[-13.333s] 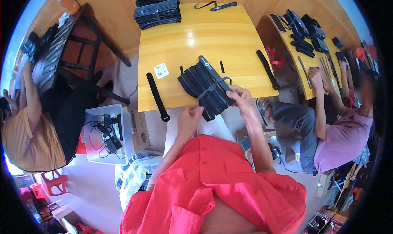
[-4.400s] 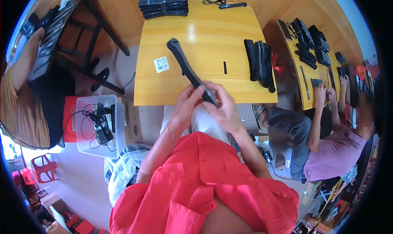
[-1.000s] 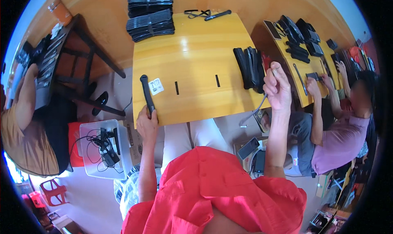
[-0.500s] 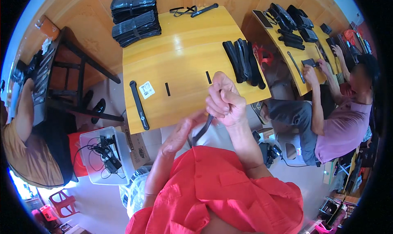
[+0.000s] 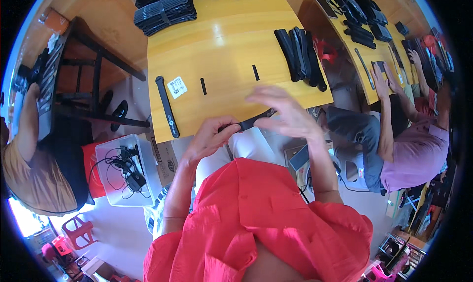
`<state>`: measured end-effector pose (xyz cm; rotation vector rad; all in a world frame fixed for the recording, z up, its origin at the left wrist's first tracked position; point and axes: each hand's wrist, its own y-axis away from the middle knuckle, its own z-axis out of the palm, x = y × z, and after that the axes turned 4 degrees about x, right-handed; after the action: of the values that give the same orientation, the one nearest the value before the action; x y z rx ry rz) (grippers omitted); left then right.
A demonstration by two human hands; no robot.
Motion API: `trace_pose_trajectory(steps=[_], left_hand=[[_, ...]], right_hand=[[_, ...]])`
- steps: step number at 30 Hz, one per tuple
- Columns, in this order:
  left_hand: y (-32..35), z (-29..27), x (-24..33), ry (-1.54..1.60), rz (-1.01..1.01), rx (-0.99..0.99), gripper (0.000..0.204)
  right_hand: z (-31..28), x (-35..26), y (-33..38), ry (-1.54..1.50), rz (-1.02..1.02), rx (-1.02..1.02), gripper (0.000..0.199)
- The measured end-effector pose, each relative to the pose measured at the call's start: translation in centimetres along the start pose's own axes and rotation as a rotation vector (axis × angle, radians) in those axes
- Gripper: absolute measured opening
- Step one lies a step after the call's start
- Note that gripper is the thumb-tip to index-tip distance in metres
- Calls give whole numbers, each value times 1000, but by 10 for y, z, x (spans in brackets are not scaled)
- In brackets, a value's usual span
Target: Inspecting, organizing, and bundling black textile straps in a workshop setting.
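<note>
On the table [image 5: 231,45]: one long black strap [image 5: 167,106], two small black strips [image 5: 203,86], one white label [image 5: 177,87].

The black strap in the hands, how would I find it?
Start at the yellow table and come to its near edge. The black strap is there, pinched by the left hand. Unlike the other straps, it is lifted, not lying on the tabletop.

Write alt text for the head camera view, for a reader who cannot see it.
A person in a red shirt holds a long black strap in the left hand at the near edge of a yellow wooden table, with the blurred right hand just above its far end. On the table lie another black strap, a white label and a row of black straps.
</note>
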<state>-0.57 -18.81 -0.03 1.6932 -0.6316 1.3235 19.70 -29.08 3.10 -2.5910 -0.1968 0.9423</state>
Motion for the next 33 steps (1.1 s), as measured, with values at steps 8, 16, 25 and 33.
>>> trace_pose_trajectory(steps=[8,16,25,33], left_hand=[[-10,-34,-18,-57,33,166,16],[-73,-67,-41,-2,92,458,12],[-127,-88,-46,-435,184,802,19],[-139,-101,-25,-445,162,725,20]], right_hand=[[25,49,4,-583,585,-253,16],[52,112,-25,-559,717,224,13],[84,156,-55,-309,829,389,16],[66,154,-79,-451,818,397,18]])
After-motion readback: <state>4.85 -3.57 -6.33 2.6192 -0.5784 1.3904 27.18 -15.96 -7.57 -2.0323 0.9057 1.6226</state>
